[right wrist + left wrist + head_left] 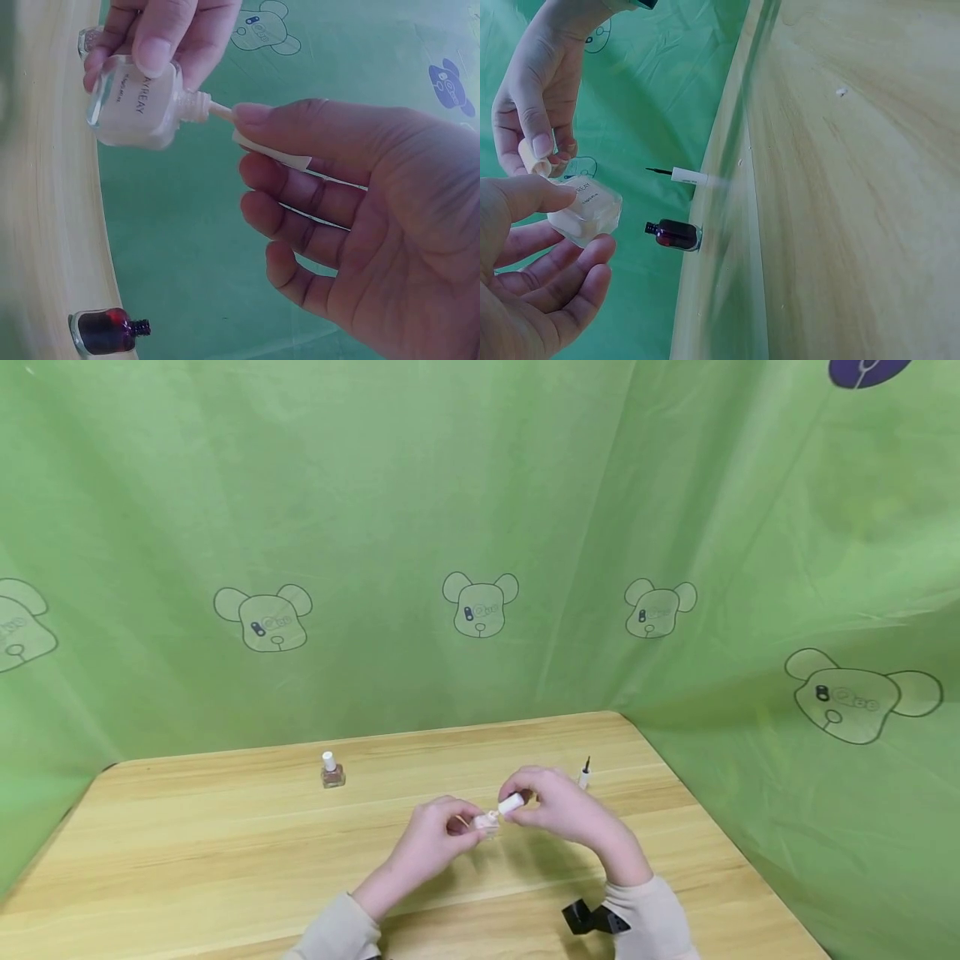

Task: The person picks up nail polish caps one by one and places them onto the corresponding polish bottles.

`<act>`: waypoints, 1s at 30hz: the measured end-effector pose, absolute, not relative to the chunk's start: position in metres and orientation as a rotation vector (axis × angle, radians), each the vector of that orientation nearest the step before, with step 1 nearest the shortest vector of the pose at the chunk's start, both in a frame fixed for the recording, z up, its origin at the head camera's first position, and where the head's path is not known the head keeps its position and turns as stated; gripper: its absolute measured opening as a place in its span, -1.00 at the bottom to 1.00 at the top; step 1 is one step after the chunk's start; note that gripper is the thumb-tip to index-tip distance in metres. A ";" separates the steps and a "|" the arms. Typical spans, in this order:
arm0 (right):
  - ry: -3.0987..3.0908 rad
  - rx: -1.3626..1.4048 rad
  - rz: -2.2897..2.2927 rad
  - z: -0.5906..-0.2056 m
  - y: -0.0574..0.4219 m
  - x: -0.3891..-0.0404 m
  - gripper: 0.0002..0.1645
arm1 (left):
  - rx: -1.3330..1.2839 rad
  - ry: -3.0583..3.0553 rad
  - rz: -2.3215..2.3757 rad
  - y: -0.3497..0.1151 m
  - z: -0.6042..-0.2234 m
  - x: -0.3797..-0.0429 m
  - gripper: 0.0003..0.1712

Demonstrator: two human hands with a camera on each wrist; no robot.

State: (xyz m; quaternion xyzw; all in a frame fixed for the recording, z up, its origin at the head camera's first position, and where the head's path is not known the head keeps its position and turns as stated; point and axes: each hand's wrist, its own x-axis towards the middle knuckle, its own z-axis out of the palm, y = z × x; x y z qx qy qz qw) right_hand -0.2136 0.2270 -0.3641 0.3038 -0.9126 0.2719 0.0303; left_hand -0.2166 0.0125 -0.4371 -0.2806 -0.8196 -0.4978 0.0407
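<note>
My left hand (435, 837) grips a small clear nail polish bottle (139, 105) with pale polish, thumb across its printed label, above the table. Between the thumb and fingers of my right hand (558, 806) is a white cap (512, 803). From that cap a pale brush stem (220, 111) meets the bottle's threaded neck in the right wrist view; how far it reaches inside, I cannot tell. A dark red nail polish bottle (676, 235) stands uncapped on the table. Near it another white cap (688, 176) stands with its dark brush upward.
On the back left of the wooden table (225, 843) stands a capped nail polish bottle (333, 774) with brownish polish. A green curtain (375, 527) with bear-head outlines hangs behind the table and along its right side. A black device (592, 918) is at my right wrist.
</note>
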 end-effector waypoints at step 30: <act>-2.830 1.004 0.827 -0.369 0.216 -0.214 -0.87 | -0.883 -2.482 -1.487 0.013 -0.434 -0.212 -0.77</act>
